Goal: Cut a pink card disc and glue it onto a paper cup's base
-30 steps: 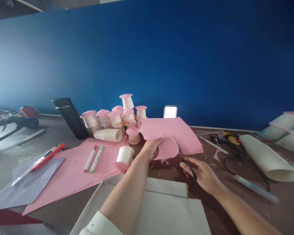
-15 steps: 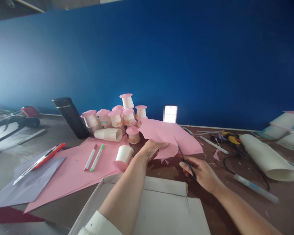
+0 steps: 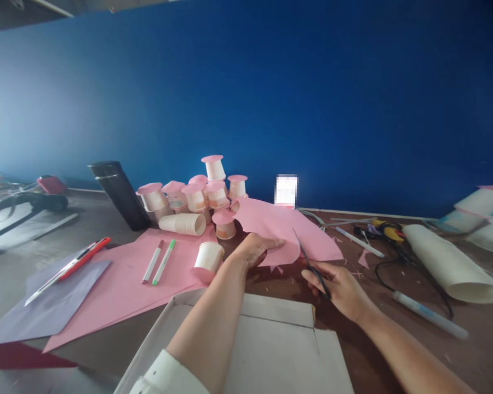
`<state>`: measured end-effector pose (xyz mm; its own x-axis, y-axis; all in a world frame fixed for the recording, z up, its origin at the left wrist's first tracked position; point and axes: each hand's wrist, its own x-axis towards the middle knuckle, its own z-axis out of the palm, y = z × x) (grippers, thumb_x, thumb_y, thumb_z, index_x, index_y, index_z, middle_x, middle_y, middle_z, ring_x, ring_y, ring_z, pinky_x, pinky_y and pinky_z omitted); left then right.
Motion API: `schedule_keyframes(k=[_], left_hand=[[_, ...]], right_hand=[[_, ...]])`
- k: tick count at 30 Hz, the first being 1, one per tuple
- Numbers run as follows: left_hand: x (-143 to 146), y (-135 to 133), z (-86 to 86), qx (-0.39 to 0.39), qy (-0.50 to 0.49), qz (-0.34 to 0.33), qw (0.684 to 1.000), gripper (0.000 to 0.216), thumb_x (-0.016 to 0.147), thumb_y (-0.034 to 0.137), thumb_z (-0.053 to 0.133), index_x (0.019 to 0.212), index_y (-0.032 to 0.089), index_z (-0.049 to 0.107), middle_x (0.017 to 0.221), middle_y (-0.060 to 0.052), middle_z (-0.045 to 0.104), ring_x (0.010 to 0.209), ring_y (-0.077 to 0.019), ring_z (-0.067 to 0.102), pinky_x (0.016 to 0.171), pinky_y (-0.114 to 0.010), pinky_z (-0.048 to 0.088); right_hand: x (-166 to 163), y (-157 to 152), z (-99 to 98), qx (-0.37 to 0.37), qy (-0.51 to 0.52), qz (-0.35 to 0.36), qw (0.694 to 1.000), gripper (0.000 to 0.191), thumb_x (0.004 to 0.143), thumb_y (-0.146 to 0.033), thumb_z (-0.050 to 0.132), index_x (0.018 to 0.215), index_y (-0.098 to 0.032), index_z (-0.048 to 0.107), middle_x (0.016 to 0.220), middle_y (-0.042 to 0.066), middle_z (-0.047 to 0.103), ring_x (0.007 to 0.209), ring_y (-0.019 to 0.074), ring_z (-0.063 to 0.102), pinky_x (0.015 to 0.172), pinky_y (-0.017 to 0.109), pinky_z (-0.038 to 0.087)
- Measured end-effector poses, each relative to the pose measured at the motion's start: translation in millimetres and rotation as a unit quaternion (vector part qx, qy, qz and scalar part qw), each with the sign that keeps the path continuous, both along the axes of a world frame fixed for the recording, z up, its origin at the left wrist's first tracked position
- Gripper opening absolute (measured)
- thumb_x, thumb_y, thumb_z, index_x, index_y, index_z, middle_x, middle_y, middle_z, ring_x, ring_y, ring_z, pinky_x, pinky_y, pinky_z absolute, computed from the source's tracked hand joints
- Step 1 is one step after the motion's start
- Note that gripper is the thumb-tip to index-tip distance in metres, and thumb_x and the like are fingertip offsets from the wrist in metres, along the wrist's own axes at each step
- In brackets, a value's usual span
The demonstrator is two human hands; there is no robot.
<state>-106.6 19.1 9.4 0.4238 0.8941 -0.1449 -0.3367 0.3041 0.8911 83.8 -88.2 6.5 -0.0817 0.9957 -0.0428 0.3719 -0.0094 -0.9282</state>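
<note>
My left hand [image 3: 258, 249] pinches a sheet of pink paper [image 3: 275, 221], thumb on top, holding it up over the brown table. In my right hand [image 3: 337, 284] is a pair of black-handled scissors [image 3: 318, 276], the fingers closed about the handles. Its blades lie at a cut that runs into the paper's near edge; a curved outline shows left of the cut. Pink scraps [image 3: 276, 270] lie below the paper. Left of my left forearm a white paper cup [image 3: 209, 257] stands on a pink disc.
Paper cups with pink discs [image 3: 195, 197] are stacked behind a lying cup stack [image 3: 183, 224]. Further left are a black flask [image 3: 121, 196], two markers [image 3: 163, 262], pink sheets [image 3: 123, 273] and a red box cutter [image 3: 72, 268]. A white roll [image 3: 452, 262] lies right, a white box [image 3: 279, 350] in front.
Very little differs. The view has shifted slightly; both hands, the pink paper and the scissors keep nearly the same places.
</note>
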Motion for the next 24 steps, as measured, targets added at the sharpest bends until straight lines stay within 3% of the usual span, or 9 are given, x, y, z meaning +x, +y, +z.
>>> schedule_keyframes(k=[6,11,24], left_hand=[[-2,0,1.3,0.003,0.010,-0.015,1.000,0.034,0.052,0.027,0.090,0.074,0.007,0.073,0.071,-0.015,0.073,0.075,-0.0302,0.071,0.082,-0.045,0.056],[-5,0,2.7,0.002,-0.009,-0.007,1.000,0.034,0.048,0.025,0.092,0.072,0.008,0.074,0.084,-0.015,0.074,0.081,-0.0291,0.070,0.089,-0.045,0.053],[-15,6,2.7,0.006,0.020,-0.042,0.999,0.040,0.045,0.026,0.093,0.075,0.007,0.074,0.084,-0.013,0.074,0.085,-0.0275,0.069,0.093,-0.042,0.050]], right_hand=[[1,1,-1.4,0.007,0.003,0.008,1.000,0.028,0.080,-0.046,0.067,0.075,-0.019,0.062,0.062,-0.003,0.056,0.059,0.0125,0.051,0.056,0.023,0.040],[2,-1,-0.7,0.011,-0.012,0.019,1.000,0.026,0.082,-0.042,0.066,0.071,-0.019,0.059,0.061,-0.004,0.054,0.058,0.0117,0.049,0.056,0.022,0.038],[1,-1,-0.2,0.012,-0.022,0.031,0.999,0.031,0.083,-0.045,0.065,0.070,-0.019,0.056,0.061,-0.004,0.053,0.058,0.0115,0.048,0.055,0.022,0.037]])
